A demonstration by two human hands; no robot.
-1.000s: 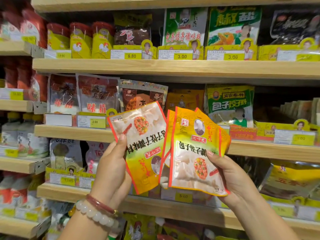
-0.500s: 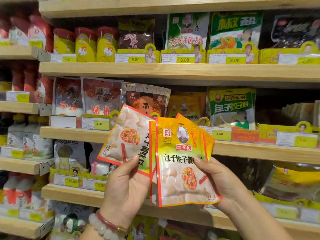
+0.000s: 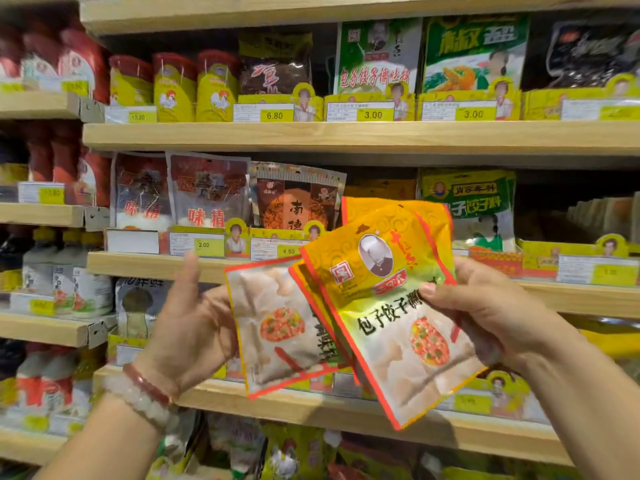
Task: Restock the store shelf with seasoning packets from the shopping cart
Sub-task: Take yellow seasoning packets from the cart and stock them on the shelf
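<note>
Your right hand holds a fan of yellow-and-orange seasoning packets in front of the shelving, thumb pressed on the face of the front one and the other fingers hidden behind, so that grip is closed on the stack. Your left hand sits at the left edge of the rearmost packet with the thumb raised and the fingers out of sight behind it; whether that grip pinches the packet or only backs it cannot be told. The packets are not yet on any shelf: they hang in the air level with the middle shelf, overlapping its front edge in view. The main risk is the fan itself. The packets are slick and splayed at different angles, and one thumb holds several, so a lower one could slide out and drop toward the lower shelf or past it. A matching dark slot seems to open behind the packets on the middle shelf, but it is mostly hidden, so you could misjudge it and push into the green packet just beside it, or knock the price tag strip along the shelf's front edge.
</note>
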